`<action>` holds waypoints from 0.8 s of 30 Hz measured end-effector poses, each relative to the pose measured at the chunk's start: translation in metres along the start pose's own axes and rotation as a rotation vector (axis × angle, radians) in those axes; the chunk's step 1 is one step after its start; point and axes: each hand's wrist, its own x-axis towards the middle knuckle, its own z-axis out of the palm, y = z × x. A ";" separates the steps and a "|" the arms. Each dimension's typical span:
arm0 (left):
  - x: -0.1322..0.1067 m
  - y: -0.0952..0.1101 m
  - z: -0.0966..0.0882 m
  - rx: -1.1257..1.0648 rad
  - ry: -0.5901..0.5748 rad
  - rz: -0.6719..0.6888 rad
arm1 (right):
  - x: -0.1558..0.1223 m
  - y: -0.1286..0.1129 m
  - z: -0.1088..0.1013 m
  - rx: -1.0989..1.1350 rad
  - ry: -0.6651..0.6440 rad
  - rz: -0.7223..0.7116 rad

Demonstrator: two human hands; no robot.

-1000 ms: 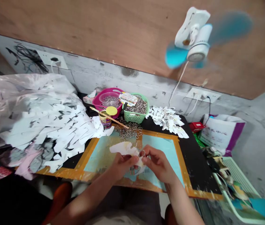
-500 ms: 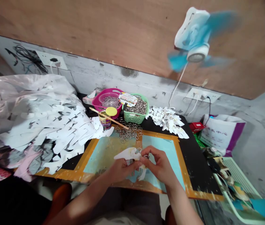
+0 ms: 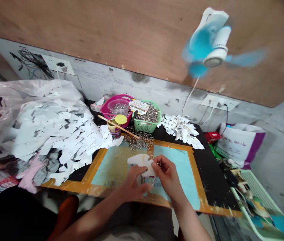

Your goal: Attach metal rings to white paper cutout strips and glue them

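While the person sits at a black table [image 3: 214, 167], the left hand [image 3: 134, 185] and the right hand [image 3: 165, 175] both have hold of a white paper cutout [image 3: 140, 160], just above a blue board with an orange border [image 3: 94, 167]. The left hand is half open, its fingers spread against the lower edge of the cutout. The right hand is nearly closed, with its thumb and first finger pinched at the cutout's right edge. A small metal ring [image 3: 159, 164] sits just beside those fingers, but it is too small to tell if they hold it.

Just past the board lies a loose heap of metal rings [image 3: 139, 142]. Behind it stand a green basket [image 3: 145, 126] full of rings and a pink bowl [image 3: 109, 110] holding a clear bowl [image 3: 116, 107] of rings. A wooden stick [image 3: 119, 127] leans across a small jar [image 3: 114, 131] beside a yellow lid [image 3: 121, 119]. A big pile of paper cutouts [image 3: 56, 134] spreads to the left, and a smaller pile of cutouts [image 3: 180, 129] lies right of the basket. A fan [image 3: 213, 47] spins on the wooden panel above.
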 end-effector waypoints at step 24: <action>-0.001 0.051 -0.004 -0.563 -0.496 -0.282 | -0.021 -0.019 -0.006 0.138 -0.322 -0.110</action>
